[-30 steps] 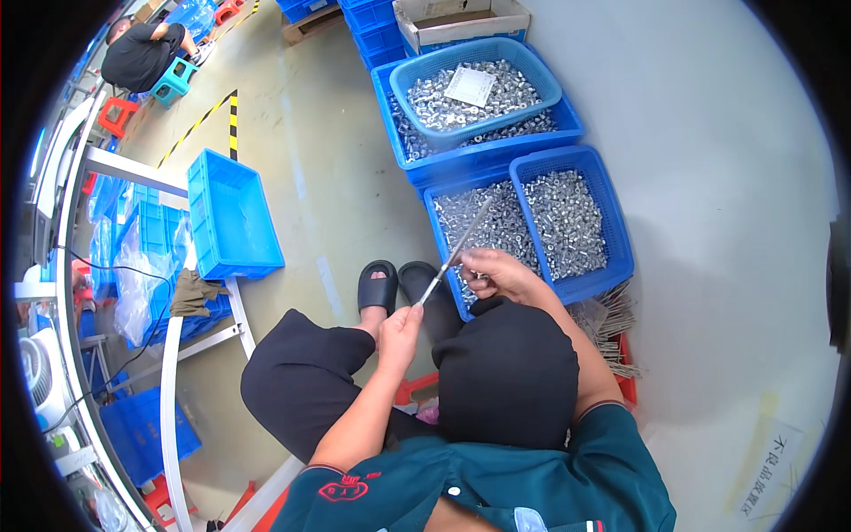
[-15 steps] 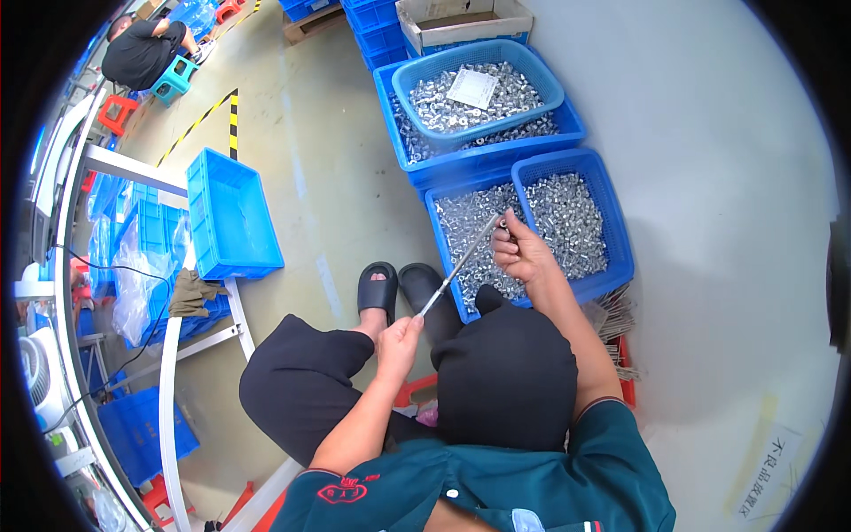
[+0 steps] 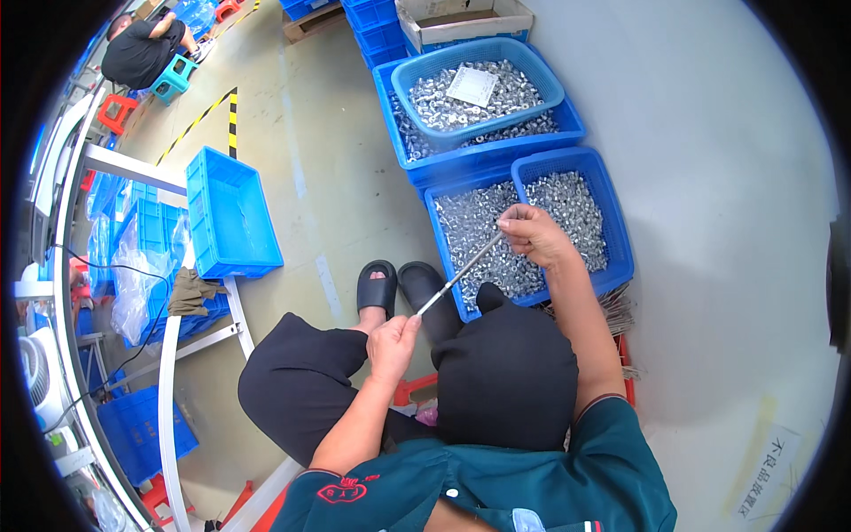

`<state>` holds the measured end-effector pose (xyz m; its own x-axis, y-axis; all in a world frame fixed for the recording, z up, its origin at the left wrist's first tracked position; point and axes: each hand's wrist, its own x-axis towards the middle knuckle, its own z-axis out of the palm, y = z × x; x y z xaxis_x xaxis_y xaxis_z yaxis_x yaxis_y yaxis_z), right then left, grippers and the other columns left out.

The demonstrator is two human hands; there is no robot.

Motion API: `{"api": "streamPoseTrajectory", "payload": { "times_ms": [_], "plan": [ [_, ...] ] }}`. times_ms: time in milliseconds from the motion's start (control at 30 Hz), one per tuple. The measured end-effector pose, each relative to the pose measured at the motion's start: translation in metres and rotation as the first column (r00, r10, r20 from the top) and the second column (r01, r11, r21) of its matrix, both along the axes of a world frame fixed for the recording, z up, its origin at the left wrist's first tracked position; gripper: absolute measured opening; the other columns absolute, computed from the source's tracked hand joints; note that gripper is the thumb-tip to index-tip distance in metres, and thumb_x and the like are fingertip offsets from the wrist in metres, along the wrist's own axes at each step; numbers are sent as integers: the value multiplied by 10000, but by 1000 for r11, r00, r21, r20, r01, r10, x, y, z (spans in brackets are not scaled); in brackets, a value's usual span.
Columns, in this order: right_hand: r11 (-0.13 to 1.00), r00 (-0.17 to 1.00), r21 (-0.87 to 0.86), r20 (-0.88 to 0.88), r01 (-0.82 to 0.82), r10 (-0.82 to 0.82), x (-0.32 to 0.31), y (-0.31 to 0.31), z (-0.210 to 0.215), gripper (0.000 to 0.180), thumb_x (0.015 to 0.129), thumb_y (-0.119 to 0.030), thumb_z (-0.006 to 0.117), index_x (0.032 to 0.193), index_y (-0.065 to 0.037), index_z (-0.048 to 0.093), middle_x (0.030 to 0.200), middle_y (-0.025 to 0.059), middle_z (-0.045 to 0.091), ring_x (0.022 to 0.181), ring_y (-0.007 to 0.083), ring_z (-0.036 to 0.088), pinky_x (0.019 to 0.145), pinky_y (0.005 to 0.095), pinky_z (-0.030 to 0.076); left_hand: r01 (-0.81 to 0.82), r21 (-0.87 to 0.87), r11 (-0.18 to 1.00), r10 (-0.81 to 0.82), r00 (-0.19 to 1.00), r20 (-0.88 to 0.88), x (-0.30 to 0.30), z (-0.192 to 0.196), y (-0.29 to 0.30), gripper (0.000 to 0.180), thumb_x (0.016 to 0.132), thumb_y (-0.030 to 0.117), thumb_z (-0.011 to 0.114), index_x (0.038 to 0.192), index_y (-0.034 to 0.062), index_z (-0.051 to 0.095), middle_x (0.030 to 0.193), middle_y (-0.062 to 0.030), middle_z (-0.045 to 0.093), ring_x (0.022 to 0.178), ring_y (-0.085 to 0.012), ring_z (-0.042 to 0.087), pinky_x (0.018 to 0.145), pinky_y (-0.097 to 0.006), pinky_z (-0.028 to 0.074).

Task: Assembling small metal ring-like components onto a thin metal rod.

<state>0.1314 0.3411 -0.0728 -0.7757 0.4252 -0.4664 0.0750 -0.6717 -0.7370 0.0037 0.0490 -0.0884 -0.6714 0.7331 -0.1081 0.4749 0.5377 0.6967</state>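
Note:
My left hand (image 3: 393, 344) is closed round the lower end of a thin metal rod (image 3: 463, 274), which slants up and away to the right over my knees. A paler, thicker-looking stretch shows low on the rod. At its upper end the thumb and fingers of my right hand (image 3: 537, 238) are pinched together on the tip; whether a small metal part sits between them is hidden. Beneath that hand stands a blue bin (image 3: 437, 232) of small silvery metal parts. A blue basket (image 3: 623, 239) of similar parts rests at its right side.
Behind these, a light blue basket (image 3: 551, 78) of metal parts with a white card (image 3: 472, 86) sits on a larger blue bin (image 3: 397, 124). An empty blue crate (image 3: 235, 217) is on the left, by a white frame (image 3: 168, 399). Thin rods (image 3: 615, 312) lie beside my right arm.
My right hand has turned, its fingers folding over the rod's upper tip. The small ring-like metal part seen in its fingers before is now out of sight. My left hand has barely moved.

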Motion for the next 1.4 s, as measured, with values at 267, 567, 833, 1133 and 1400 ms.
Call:
{"api": "streamPoseTrajectory", "payload": {
  "times_ms": [267, 567, 833, 1133, 1400],
  "plan": [
    [976, 984, 195, 129, 95, -121, -16, -32, 9, 125, 787, -115, 674, 806, -56, 566, 602, -44, 452, 441, 28, 334, 389, 194, 237, -63, 30, 998, 62, 997, 45, 6, 0, 6, 375, 857, 346, 560, 653, 33, 538, 549, -138, 498, 524, -294, 512, 507, -391, 381],
    [917, 945, -239, -1, -318, 327, -11, -67, -4, 291, 852, -9, 499, 1136, 54, 510, 810, 43, 516, 551, 57, 408, 460, 184, 314, -119, -5, 993, 116, 961, 251, 0, -2, 13, 417, 874, 377, 537, 653, 24, 516, 512, -114, 446, 478, -212, 449, 495, -362, 367],
    [970, 987, -240, -146, 30, -66, -2, -27, -14, 255, 892, -99, 494, 1109, 30, 527, 767, 18, 521, 619, 82, 451, 481, 194, 347, -118, 30, 993, 103, 945, 310, 0, -15, 1, 401, 871, 375, 543, 679, 23, 552, 511, -106, 459, 477, -187, 454, 486, -348, 362],
    [938, 946, -346, -292, 31, -139, 5, -10, -19, 230, 908, -79, 470, 1089, 51, 525, 814, 55, 526, 630, 98, 452, 473, 195, 353, -89, 0, 996, 86, 963, 257, 3, -5, 2, 390, 870, 367, 543, 687, 23, 561, 515, -120, 477, 483, -223, 493, 493, -361, 376],
    [862, 933, -496, -252, 103, -256, -1, -15, -19, 211, 892, -104, 512, 1036, 47, 538, 752, 46, 507, 583, 98, 425, 439, 188, 329, -90, 15, 996, 83, 960, 267, 3, -4, 0, 380, 867, 363, 545, 687, 29, 564, 519, -124, 481, 480, -232, 493, 496, -363, 383]
  ]
}}
